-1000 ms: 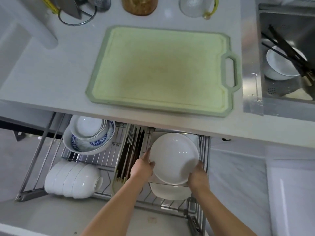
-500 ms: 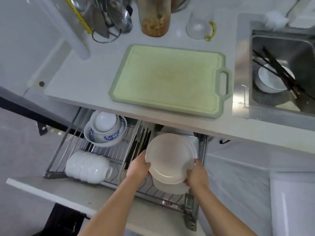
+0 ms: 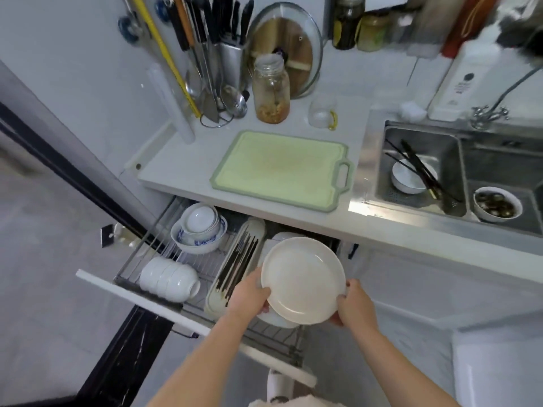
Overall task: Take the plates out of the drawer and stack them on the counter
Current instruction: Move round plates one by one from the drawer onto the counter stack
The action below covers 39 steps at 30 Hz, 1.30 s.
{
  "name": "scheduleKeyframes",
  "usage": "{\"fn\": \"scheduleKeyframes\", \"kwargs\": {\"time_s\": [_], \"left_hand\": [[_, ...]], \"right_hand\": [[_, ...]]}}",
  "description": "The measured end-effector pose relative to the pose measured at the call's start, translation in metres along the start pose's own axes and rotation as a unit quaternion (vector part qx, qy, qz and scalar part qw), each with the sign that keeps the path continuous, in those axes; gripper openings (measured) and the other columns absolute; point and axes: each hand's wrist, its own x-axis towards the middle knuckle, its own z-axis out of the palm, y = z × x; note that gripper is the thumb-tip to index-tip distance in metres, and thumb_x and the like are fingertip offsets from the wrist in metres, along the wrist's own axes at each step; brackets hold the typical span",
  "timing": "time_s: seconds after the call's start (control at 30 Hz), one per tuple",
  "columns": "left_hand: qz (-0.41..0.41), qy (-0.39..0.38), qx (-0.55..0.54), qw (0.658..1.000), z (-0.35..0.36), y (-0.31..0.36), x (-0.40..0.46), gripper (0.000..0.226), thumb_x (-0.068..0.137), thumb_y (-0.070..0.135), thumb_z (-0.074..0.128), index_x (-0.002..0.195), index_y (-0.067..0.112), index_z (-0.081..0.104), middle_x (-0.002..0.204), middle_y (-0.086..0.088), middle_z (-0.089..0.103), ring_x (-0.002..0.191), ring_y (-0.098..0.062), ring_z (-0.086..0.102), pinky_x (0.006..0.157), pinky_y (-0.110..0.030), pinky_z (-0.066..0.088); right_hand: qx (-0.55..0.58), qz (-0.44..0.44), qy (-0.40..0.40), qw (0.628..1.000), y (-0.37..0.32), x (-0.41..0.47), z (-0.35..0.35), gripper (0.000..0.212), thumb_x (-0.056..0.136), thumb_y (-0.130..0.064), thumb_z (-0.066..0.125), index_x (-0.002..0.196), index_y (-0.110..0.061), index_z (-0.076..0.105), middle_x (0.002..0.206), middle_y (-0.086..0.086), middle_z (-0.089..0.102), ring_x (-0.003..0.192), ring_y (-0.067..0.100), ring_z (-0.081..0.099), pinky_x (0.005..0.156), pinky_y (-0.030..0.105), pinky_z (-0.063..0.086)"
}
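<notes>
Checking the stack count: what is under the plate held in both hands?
Under the plate, the edge of another white plate shows, with wire drawer rack below. How many more plates lie beneath is hidden.

Left hand (image 3: 249,298) and right hand (image 3: 354,304) clasped inward, forearms outstretched.

The round cream ceramic plate (image 3: 302,279) looks smooth and glossy; the wire drawer rack (image 3: 164,251) is bare metal, the pale green plastic cutting board (image 3: 279,168) matt.
</notes>
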Motion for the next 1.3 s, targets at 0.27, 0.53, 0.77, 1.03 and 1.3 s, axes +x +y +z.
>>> {"fn": "scheduleKeyframes", "kwargs": {"time_s": [0.27,0.53,0.77,1.03,1.3], "left_hand": [[0.07,-0.013,-0.013,0.997,0.073,0.064,-0.056,0.058,0.084,0.009,0.052,0.135,0.034,0.044,0.065,0.0,0.059,0.051,-0.012,0.056,0.044,-0.019,0.047],[0.137,-0.059,0.0,0.989,0.154,0.142,-0.085,0.052,0.079,0.003,0.05,0.125,0.025,0.057,0.08,-0.003,0.062,0.054,-0.014,0.055,0.045,-0.019,0.047],[0.163,-0.117,0.0,0.98,0.213,0.212,-0.089,0.055,0.079,-0.003,0.045,0.126,0.022,0.055,0.073,-0.01,0.058,0.054,-0.023,0.053,0.057,-0.032,0.051],[0.191,-0.201,0.015,0.961,0.266,0.292,-0.06,0.055,0.08,-0.002,0.048,0.132,0.016,0.05,0.086,-0.016,0.063,0.06,-0.028,0.061,0.055,-0.032,0.052],[0.224,-0.284,0.04,0.931,0.304,0.365,-0.023,0.051,0.082,-0.002,0.05,0.128,0.02,0.05,0.084,-0.01,0.068,0.053,-0.019,0.068,0.055,-0.028,0.057]], "right_hand": [[0.055,-0.016,0.07,0.996,0.05,-0.04,-0.105,0.027,0.079,-0.002,0.044,0.105,-0.009,0.048,0.093,0.014,0.06,0.083,0.038,0.064,0.071,0.054,0.056],[0.16,0.0,0.123,0.979,0.111,-0.051,-0.204,0.025,0.083,-0.001,0.043,0.104,-0.013,0.046,0.076,0.007,0.06,0.051,0.027,0.064,0.034,0.024,0.047],[0.197,0.028,0.188,0.962,0.141,-0.049,-0.276,0.022,0.084,-0.002,0.045,0.1,-0.018,0.045,0.073,0.007,0.061,0.046,0.03,0.066,0.046,0.039,0.059],[0.234,0.064,0.29,0.926,0.159,-0.031,-0.336,0.023,0.082,-0.004,0.047,0.101,-0.017,0.049,0.063,0.009,0.06,0.025,0.014,0.05,0.031,0.02,0.042],[0.286,0.103,0.365,0.88,0.16,-0.006,-0.376,0.024,0.083,-0.002,0.047,0.1,-0.017,0.051,0.058,0.006,0.06,0.024,0.01,0.051,0.028,0.013,0.038]]}}
